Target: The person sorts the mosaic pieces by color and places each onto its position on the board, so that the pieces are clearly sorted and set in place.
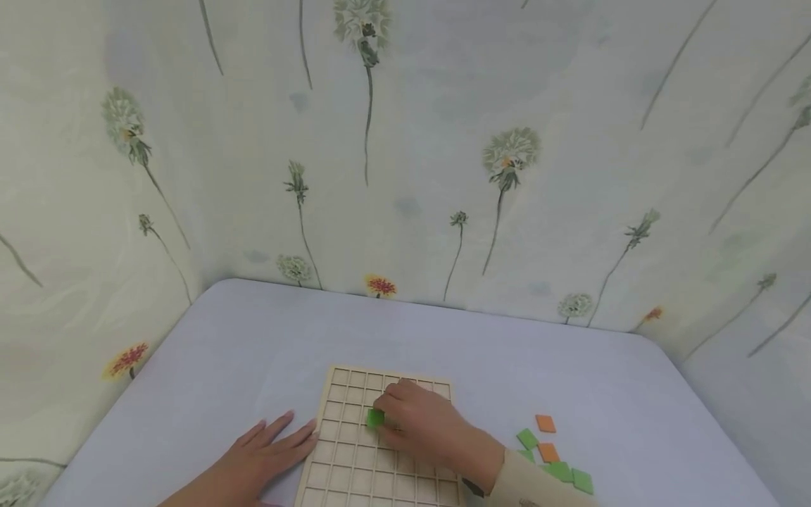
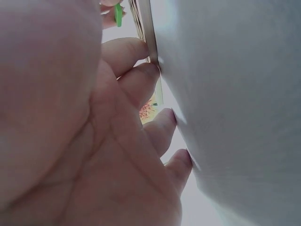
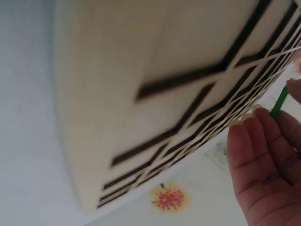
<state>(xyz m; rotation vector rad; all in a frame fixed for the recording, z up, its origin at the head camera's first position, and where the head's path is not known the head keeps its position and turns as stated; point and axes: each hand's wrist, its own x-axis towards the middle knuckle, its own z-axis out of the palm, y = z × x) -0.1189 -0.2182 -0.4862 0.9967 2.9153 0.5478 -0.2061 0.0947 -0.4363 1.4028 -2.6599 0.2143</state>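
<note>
A pale wooden grid board (image 1: 342, 454) lies on the table, its surface divided into square cells. Over its upper middle, my right hand (image 1: 421, 421) pinches a green square tile (image 1: 375, 418) between thumb and fingers. The right wrist view shows that tile (image 3: 280, 101) edge-on, tilted above the grid. To the board's left, my left hand (image 1: 269, 454) rests on the table with spread fingers, the fingertips right at the board's side edge. In the left wrist view two fingers (image 2: 138, 80) touch that edge.
Right of the board, loose green tiles (image 1: 582, 481) and orange tiles (image 1: 545, 423) lie scattered on the table (image 1: 507, 366), some overlapping. My right sleeve (image 1: 532, 482) hides part of them. A flower-patterned wall covering (image 1: 412, 141) rises behind the table and along its sides.
</note>
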